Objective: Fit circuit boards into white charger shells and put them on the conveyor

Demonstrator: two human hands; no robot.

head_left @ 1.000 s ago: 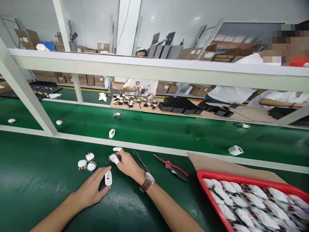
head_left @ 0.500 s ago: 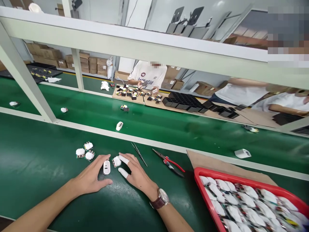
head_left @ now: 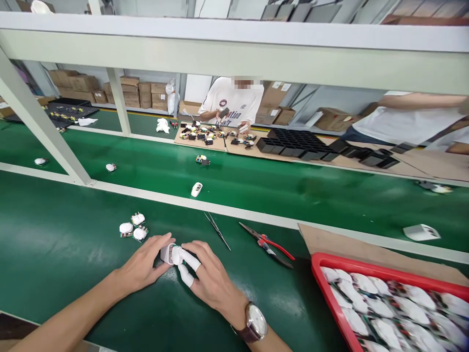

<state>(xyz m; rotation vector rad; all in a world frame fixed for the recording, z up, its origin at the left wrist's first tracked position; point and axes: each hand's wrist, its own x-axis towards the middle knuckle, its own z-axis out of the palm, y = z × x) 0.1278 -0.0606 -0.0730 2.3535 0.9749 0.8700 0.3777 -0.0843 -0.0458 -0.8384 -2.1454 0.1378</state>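
Note:
My left hand (head_left: 142, 263) is closed around a small white plastic charger housing (head_left: 165, 254), tipped so its open end faces right. My right hand (head_left: 216, 281), with white finger cots on thumb and index finger, pinches a circuit board with a white lump on it (head_left: 177, 254). The board is at the housing's open mouth; how far it sits inside, I cannot tell. Three similar circuit boards (head_left: 139, 232) lie beyond my left hand. Tweezers (head_left: 218, 232) and red-handled pliers (head_left: 266, 244) rest on the green bench beyond my right hand.
A red tray (head_left: 318, 278) full of white-topped boards stands at right beside cardboard (head_left: 348, 249). A pale metal rail (head_left: 234, 209) separates the bench from a green belt (head_left: 256, 181) carrying a white housing (head_left: 196, 189). A co-worker in a white shirt (head_left: 214, 100) handles parts opposite.
My left hand has gripped the standing housing and tipped it over. My right hand has picked up the board and brought it against the housing. The view has shifted slightly.

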